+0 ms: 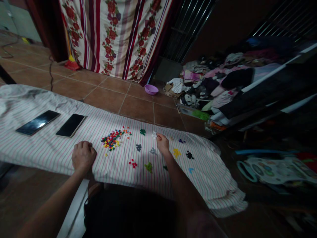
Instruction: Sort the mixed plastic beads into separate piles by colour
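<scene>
My right hand (162,144) is over the striped cloth (109,168), thumb and fingers pinched together at the edge of a small white pile (154,134). Whatever is between the fingertips is too small to make out. My left hand (83,155) rests knuckles up on the cloth's near side, its fingers curled in, with nothing visible in it. Between the hands lies a mixed heap of tiny colourful pieces (112,140). Around my right hand sit single-colour groups: dark green (142,132), dark grey (138,147), light grey (153,151), red (133,163), lime green (148,167), yellow (176,152) and black (189,154).
Two dark-screened devices, a tablet (38,122) and a phone (71,125), lie at the left on the cloth. Beyond are a tiled floor, a purple basin (151,89), a floral curtain (99,36) and a heap of clothes (210,79). A baby walker-like object (274,168) stands right.
</scene>
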Tool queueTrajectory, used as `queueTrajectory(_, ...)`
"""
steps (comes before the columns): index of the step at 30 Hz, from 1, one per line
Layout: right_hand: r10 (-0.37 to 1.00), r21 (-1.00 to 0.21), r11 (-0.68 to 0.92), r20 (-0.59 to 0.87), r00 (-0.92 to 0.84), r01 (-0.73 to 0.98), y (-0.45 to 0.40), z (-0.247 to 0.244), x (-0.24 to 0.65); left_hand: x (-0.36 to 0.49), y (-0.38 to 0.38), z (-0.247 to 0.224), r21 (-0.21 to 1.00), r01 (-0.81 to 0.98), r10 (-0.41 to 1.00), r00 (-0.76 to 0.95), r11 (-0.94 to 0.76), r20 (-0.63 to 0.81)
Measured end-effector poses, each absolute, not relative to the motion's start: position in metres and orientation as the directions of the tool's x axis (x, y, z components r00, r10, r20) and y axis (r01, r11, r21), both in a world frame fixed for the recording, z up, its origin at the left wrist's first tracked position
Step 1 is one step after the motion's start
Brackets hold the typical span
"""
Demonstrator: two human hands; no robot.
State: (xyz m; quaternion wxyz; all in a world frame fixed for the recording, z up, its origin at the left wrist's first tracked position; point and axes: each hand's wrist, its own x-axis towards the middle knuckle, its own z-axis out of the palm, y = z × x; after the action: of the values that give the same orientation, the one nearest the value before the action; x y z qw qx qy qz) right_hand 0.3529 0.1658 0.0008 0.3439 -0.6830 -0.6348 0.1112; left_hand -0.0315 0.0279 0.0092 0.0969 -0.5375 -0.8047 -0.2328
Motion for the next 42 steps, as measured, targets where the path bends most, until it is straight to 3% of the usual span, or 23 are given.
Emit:
queueTrajectory(7, 0.931, -0.62, 0.119, 0.341, 0.13, 0.775, 0.145, 0.022, 0.327, -0.031, 0.028, 0.01, 0.282, 0.904, 0.817, -0.415, 0.321, 0.4)
queueTrajectory(15, 0.956, -0.711, 0.293, 0.21, -0.205, 0.64, 0.095, 0.025, 0.235, -0.031, 0.029, 0.01, 0.307, 0.895, 0.821, -0.428, 0.325, 0.378)
queueTrajectory(21, 0.877, -0.637, 0.469, 0.256, -0.406, 0.612, 0.074, 0.011, 0.178, -0.032, 0.029, 0.01, 0.316, 0.893, 0.82, -0.428, 0.32, 0.381)
queueTrajectory(27, 0.905, -0.52, 0.418, 0.164, -0.393, 0.745, 0.068, 0.015, 0.149, -0.032, 0.028, 0.011, 0.317, 0.896, 0.826, -0.42, 0.311, 0.375)
queueTrajectory(32, 0.916, -0.448, 0.4, 0.169, -0.364, 0.8, 0.065, 0.016, 0.143, -0.031, 0.027, 0.015, 0.335, 0.891, 0.827, -0.424, 0.307, 0.37)
queueTrajectory(38, 0.913, -0.452, 0.407, 0.187, -0.362, 0.794, 0.062, 0.013, 0.145, -0.032, 0.026, 0.013, 0.345, 0.889, 0.828, -0.423, 0.301, 0.367)
queueTrajectory(42, 0.901, -0.527, 0.431, 0.21, -0.379, 0.733, 0.063, 0.011, 0.154, -0.033, 0.027, 0.009, 0.332, 0.895, 0.821, -0.417, 0.297, 0.389)
